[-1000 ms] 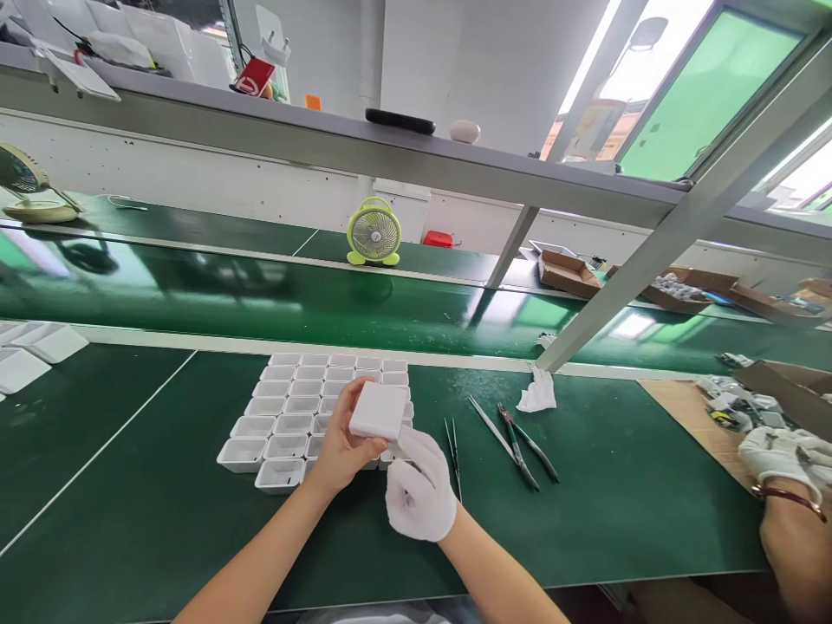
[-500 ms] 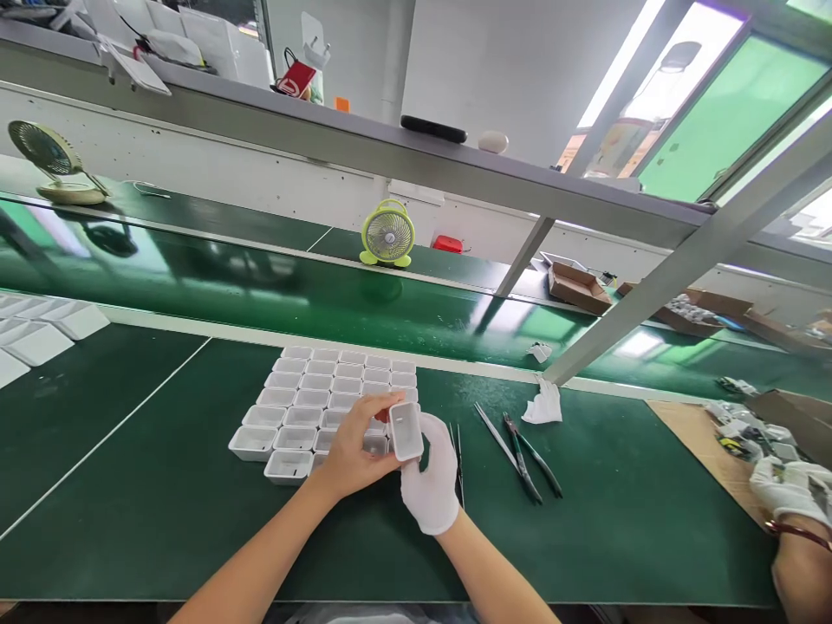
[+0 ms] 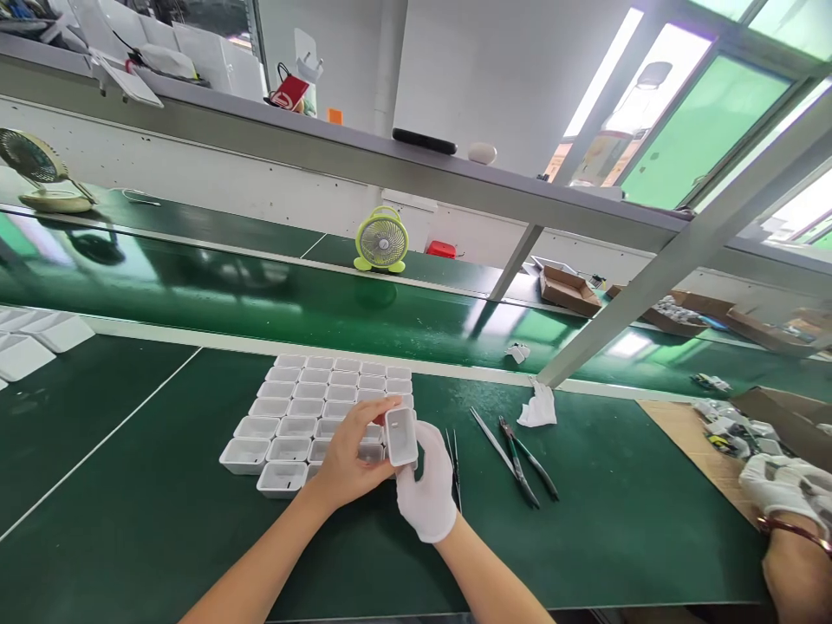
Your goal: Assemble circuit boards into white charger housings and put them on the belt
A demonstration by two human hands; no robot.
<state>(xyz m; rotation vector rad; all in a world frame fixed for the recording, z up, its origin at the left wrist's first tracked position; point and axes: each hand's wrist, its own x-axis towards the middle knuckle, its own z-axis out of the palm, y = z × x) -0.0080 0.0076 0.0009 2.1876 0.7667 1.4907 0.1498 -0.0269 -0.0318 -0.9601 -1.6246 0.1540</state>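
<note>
The bare left hand is holding a small white box. Its fingers go over the top of the box and its thumb is down low. The right hand has a white glove on. It is holding the same box at its right side and low edge, with a round gap between its thumb and fingers. The box is up above the desk, and its open side faces the person, so you can see inside.

Lots of white boxes sit close together in rows on the desk, behind the left hand and to its left. Some have a little dark spot inside. More white boxes stand at the far left edge.

Just to the right of the gloved hand lie thin dark tweezers. Next come long silver tweezers, then pliers with green handles. A white cloth lies behind the pliers, near a slanted post.

At the far right, another person's gloved hand is by some small parts on brown cardboard. I cannot tell what it holds. A bright green fan stands at the back.
</note>
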